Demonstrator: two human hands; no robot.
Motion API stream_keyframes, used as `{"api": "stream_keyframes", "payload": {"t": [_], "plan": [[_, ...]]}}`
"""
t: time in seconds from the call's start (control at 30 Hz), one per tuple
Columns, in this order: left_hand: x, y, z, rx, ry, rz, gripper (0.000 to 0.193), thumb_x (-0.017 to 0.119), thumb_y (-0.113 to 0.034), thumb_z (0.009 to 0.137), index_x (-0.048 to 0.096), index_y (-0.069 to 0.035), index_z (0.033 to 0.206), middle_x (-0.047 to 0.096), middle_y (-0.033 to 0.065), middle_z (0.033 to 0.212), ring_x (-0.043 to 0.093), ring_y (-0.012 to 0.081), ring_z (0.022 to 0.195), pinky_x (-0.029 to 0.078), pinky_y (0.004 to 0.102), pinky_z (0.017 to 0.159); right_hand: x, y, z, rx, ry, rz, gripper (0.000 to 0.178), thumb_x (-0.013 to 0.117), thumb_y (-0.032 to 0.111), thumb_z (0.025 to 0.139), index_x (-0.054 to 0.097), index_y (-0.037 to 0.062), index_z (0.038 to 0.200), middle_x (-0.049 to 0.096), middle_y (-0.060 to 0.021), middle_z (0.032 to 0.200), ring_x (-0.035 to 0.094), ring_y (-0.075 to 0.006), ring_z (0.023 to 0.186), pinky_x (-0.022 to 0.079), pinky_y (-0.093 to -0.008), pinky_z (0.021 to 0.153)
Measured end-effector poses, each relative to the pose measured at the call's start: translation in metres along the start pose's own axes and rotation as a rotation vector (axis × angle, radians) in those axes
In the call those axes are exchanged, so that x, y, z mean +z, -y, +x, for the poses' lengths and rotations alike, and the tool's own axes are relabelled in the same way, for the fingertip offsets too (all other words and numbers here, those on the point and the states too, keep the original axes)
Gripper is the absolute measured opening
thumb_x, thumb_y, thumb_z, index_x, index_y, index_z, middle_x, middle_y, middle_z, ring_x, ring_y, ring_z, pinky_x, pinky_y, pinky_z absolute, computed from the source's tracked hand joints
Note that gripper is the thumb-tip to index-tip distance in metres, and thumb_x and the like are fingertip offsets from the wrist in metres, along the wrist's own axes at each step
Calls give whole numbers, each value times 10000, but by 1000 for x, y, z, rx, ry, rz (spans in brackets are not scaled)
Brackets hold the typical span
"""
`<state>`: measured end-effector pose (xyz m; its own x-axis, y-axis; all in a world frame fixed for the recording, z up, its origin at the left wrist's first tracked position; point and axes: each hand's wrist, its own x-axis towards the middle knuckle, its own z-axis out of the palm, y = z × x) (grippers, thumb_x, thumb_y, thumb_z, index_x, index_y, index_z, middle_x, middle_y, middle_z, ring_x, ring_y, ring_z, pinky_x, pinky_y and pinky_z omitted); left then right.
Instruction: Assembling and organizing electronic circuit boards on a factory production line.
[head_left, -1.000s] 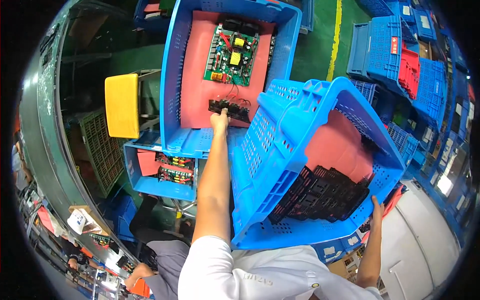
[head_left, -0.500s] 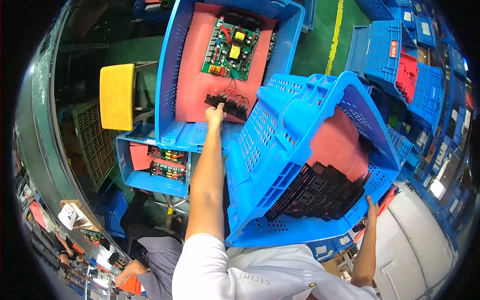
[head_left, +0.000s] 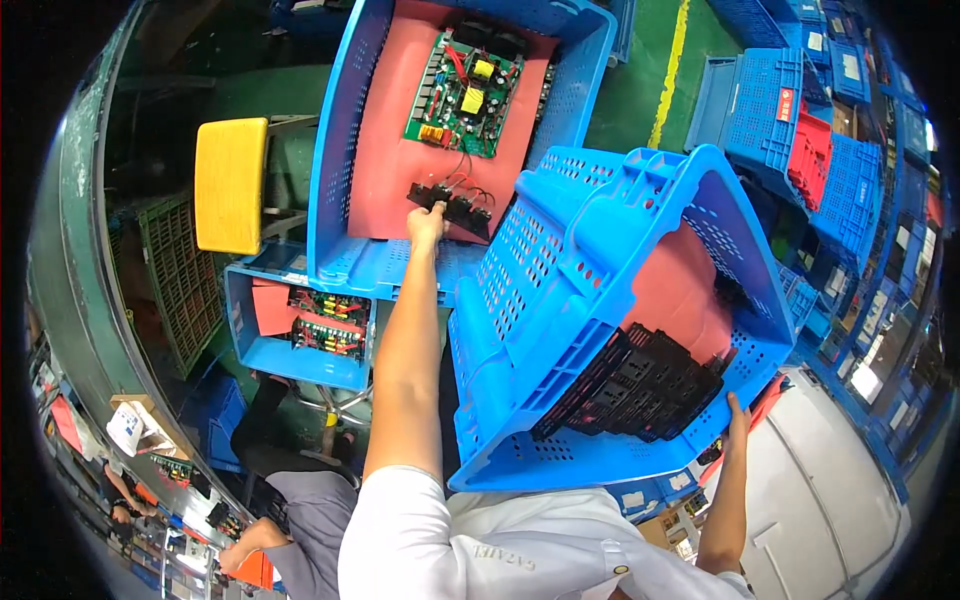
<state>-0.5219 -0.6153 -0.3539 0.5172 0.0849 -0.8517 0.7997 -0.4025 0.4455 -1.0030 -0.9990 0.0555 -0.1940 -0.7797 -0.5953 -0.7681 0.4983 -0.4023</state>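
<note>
My left hand (head_left: 427, 226) reaches into an upright blue crate (head_left: 331, 150) and is closed on a black socket panel (head_left: 455, 212). Thin red and black wires run from this panel to a green circuit board (head_left: 463, 95) with yellow-wrapped parts, lying on a pink sheet (head_left: 384, 150). Against my body leans a second blue crate (head_left: 560, 255), tilted on its side. Inside it several black socket panels (head_left: 650, 385) are stacked beside another pink sheet (head_left: 680, 285). My right hand (head_left: 738, 418) grips this tilted crate's lower right edge, its fingers partly hidden.
A yellow stool (head_left: 230, 187) stands left of the upright crate. Below it sits a smaller blue bin (head_left: 300, 360) of circuit boards. Another person's hand (head_left: 252, 540) is at lower left. Stacked blue crates (head_left: 765, 95) and a white panelled surface (head_left: 835, 480) lie to the right.
Very little differs: the view has shifted slightly. My left hand stays on the black socket panel and my right hand on the tilted crate.
</note>
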Motion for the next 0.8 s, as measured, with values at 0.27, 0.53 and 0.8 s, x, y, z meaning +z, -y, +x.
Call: {"api": "stream_keyframes", "payload": {"t": [0.27, 0.53, 0.8], "plan": [[-2, 5, 5, 28, -20, 132, 384, 700, -346, 803, 614, 9, 685, 632, 113, 587, 620, 185, 521, 481, 331, 524, 5, 6, -12, -11, 4, -15, 555, 708, 301, 828, 514, -29, 1229, 613, -139, 1114, 612, -255, 953, 504, -374, 856], [-10, -10, -26, -23, 64, -90, 308, 695, -267, 827, 630, 31, 788, 640, 84, 662, 593, 139, 532, 474, 289, 526, -5, -1, -5, 0, 1, -39, 615, 698, 320, 829, 470, -41, 1272, 586, -167, 1176, 587, -290, 1030, 483, -399, 902], [-64, -19, -99, 210, 204, -157, 273, 663, -202, 868, 661, -4, 1057, 645, 17, 800, 555, 90, 692, 444, 226, 628, -5, -5, -1, -46, 30, -19, 614, 681, 310, 843, 455, -41, 1293, 572, -173, 1209, 574, -297, 1068, 467, -404, 934]]}}
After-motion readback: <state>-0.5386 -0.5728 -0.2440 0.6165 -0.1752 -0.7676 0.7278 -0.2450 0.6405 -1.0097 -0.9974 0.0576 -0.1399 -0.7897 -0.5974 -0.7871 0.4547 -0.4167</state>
